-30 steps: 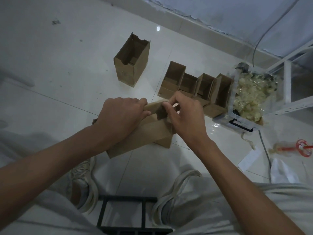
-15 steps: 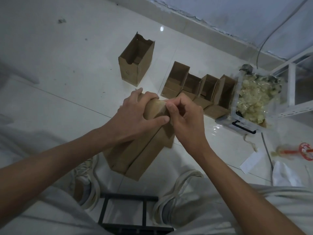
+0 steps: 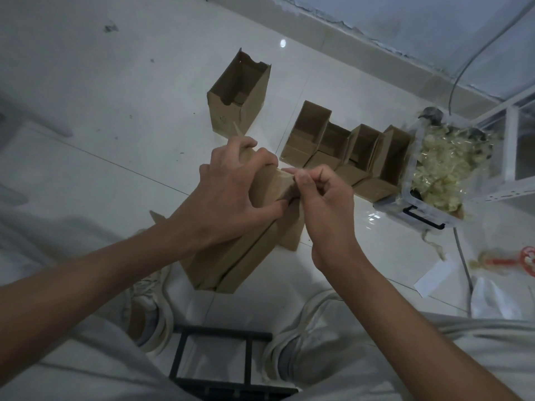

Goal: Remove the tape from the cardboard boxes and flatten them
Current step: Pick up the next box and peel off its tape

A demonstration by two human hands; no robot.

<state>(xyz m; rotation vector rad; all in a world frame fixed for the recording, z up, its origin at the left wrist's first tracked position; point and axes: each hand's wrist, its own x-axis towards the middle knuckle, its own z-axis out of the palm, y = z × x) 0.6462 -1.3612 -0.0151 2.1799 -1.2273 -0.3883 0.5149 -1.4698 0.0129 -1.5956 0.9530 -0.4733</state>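
— Floor (image 3: 86,96) first: pale glossy tile, and it carries everything. A lone open box (image 3: 240,94) stands upright toward the far wall, a row of four open boxes (image 3: 347,149) sits to its right, and at the right end of that row, touching it, is a clear plastic bin (image 3: 428,209) heaped with what looks like crumpled tape.

— And the one being worked on?

— The held box (image 3: 240,256) is up off the tile, in mid-frame above the person's shoes, tilted with its far end raised. The left hand (image 3: 231,195) grips that raised end, fingers curled over the top and thumb along the side. The right hand (image 3: 324,195) is clenched at the end's right corner, fingertips pinched together — on a tape end or the flap edge, I'd guess, but no tape shows clearly enough to say.

— How will it handle?

— Light, I'd judge; one hand carries it without strain. Thin corrugated board — stiff along the panels, soft at the creases, so it should fold flat once the seam is free. Hold it by the panels near the end, as the left hand does, and peel from a corner. Pull hard and the paper face may tear off with the tape.

— Any writing?

— A small dark mark low on the lone box, too small to read. A red-and-white item (image 3: 527,261) by the right edge of the floor has printing, also illegible.
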